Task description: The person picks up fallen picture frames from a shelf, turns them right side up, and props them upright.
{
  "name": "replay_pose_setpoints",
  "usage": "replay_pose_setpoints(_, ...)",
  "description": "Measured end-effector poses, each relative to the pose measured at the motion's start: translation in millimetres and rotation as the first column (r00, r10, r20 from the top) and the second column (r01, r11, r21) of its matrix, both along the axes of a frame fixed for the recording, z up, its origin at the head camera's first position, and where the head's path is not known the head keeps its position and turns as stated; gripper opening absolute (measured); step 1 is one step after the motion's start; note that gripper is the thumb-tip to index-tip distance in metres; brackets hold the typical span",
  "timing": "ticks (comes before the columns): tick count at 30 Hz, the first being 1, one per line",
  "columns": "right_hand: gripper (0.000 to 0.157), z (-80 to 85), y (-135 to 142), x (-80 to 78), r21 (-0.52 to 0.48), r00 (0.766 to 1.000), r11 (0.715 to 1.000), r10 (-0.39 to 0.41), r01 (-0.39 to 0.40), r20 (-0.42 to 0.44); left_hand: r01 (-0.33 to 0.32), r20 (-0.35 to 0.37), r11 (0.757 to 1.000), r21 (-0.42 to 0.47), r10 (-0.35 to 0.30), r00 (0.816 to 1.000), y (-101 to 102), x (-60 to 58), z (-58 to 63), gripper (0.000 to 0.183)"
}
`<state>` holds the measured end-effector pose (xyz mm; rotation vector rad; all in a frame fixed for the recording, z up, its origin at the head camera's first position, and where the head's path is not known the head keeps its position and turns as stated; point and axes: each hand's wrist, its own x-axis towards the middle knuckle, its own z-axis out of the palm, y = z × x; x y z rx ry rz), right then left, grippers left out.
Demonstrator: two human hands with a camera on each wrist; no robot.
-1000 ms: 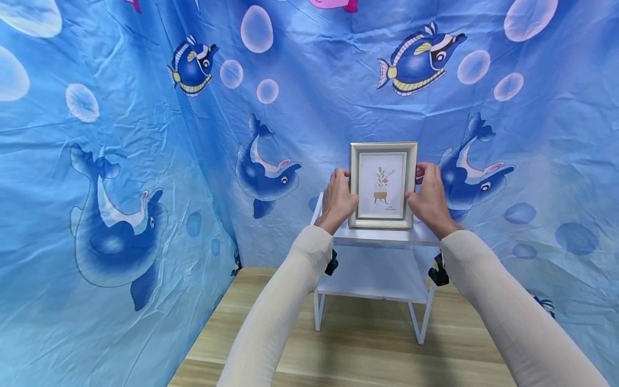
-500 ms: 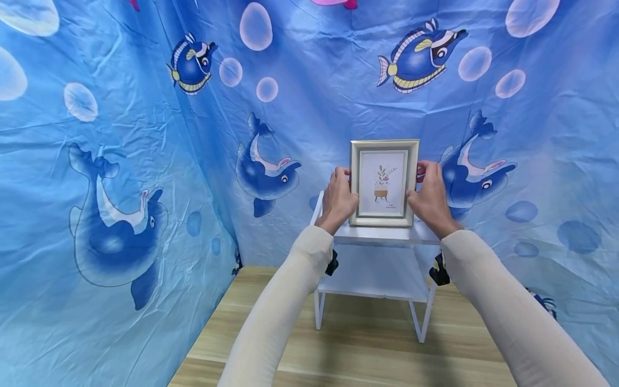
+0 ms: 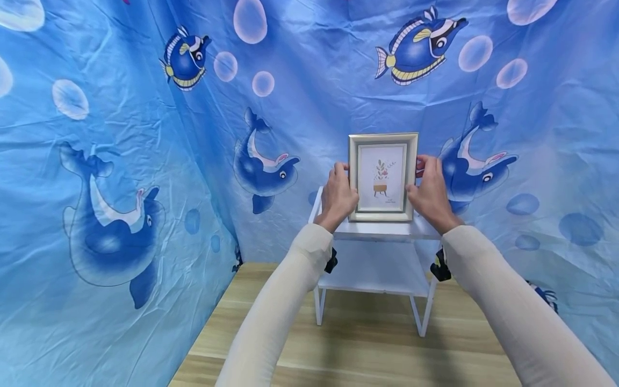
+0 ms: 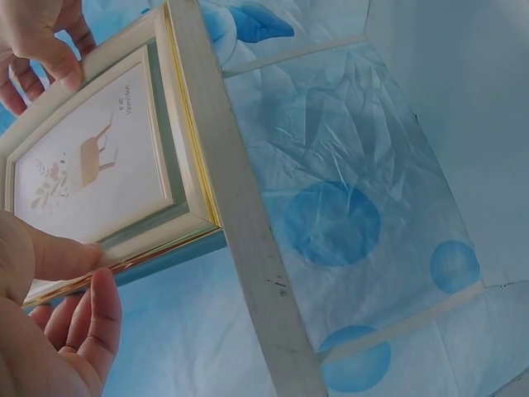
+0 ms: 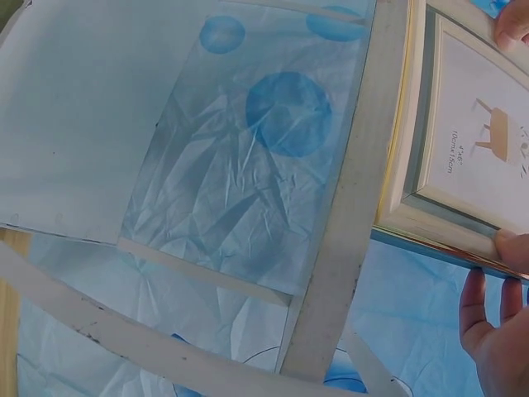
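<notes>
A cream and silver picture frame (image 3: pixel 382 215), with a print of a potted plant on legs, stands upright at the white shelf's top board (image 3: pixel 374 230). My left hand (image 3: pixel 340 196) grips its left side, and my right hand (image 3: pixel 429 192) grips its right side. Up close in the left wrist view, the left thumb (image 4: pixel 66 256) presses the front while the fingers curl toward the back. The right wrist view shows the right hand (image 5: pixel 504 347) pinching the opposite side likewise. The lower rail of the frame lies right at the board's front edge.
Below is the shelf's lower board (image 3: pixel 374 269), on thin white metal legs (image 3: pixel 422 317). A blue cloth (image 3: pixel 309 64) printed with dolphins and fish hangs behind and to the left. Light wood-look flooring (image 3: pixel 271 328) lies underneath.
The head view has tipped slightly downward, so everything sits a little higher in it. Both hands keep their hold on the picture frame, which stays at the top board.
</notes>
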<state>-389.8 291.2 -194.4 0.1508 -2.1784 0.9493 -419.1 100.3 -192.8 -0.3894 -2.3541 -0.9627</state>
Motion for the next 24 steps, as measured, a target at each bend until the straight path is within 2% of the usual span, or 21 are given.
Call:
replay_pose_setpoints(10, 0.064, 0.7, 0.7, -1.1, -0.003, 1.000, 1.000, -0.001, 0.001, 0.024, 0.002, 0.010, 1.000, -0.022, -0.002, 1.000, -0.9, -2.4, 1.0, 0.049)
replay_pose_setpoints(24, 0.065, 2.1, 1.0, 0.8, 0.011, 0.999, 1.000, -0.002, 0.002, 0.042, 0.008, 0.025, 1.000, -0.010, -0.007, 1.000, -0.7, -2.3, 0.7, 0.051)
